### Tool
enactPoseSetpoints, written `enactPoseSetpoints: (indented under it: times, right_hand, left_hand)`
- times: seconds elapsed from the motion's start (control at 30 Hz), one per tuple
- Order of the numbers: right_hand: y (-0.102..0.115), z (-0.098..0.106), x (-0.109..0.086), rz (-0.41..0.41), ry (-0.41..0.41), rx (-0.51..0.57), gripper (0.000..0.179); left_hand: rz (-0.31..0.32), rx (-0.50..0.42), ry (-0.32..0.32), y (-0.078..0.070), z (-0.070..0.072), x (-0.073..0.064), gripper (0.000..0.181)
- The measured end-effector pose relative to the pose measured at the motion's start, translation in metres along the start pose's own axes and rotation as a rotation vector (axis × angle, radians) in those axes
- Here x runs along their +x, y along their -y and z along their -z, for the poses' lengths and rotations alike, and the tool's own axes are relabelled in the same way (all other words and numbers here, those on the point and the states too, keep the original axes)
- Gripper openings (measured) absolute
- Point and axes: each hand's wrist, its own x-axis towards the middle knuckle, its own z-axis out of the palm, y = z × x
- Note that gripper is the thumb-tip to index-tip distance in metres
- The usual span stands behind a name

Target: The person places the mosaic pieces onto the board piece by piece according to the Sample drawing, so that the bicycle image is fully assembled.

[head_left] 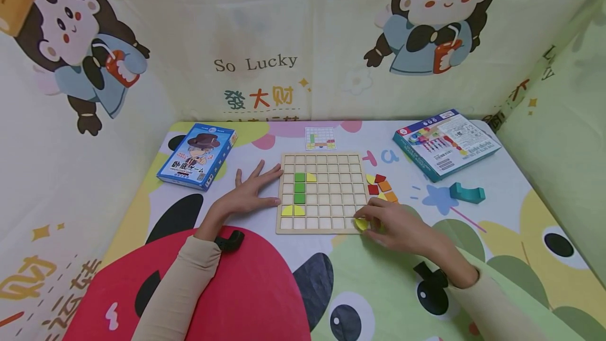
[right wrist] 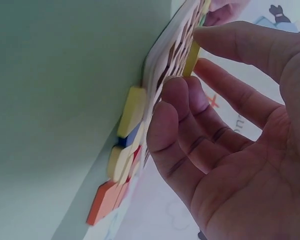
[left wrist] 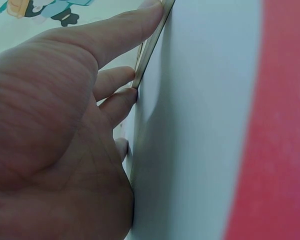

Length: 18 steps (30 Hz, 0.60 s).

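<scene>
Pale, wood-like and square, the board [head_left: 326,194] lies on the cartoon-printed tabletop [head_left: 265,262], its face a grid of shallow cells holding green squares [head_left: 300,188]. The left hand [head_left: 243,195] spreads its fingers, touching the board's left edge. The right hand's [head_left: 395,223] grip pinches a flat yellow piece [head_left: 361,224], round-edged, at the near right corner.

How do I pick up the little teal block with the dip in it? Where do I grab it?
I'd pinch the teal block at its low middle, thumb on the near face and fingers on the far one. The raised ends should help stop fingers sliding off sideways. Come from above and the near side, because the teal-sided box lies beyond it.
</scene>
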Motion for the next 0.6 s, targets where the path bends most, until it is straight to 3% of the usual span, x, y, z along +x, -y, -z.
enactPoseSetpoints:
  times: [0.6]
  right_hand:
    - [0.019, -0.006, 0.029, 0.056, 0.054, 0.033, 0.034]
  left_hand:
    - [-0.016, 0.002, -0.003, 0.003, -0.001, 0.002, 0.085]
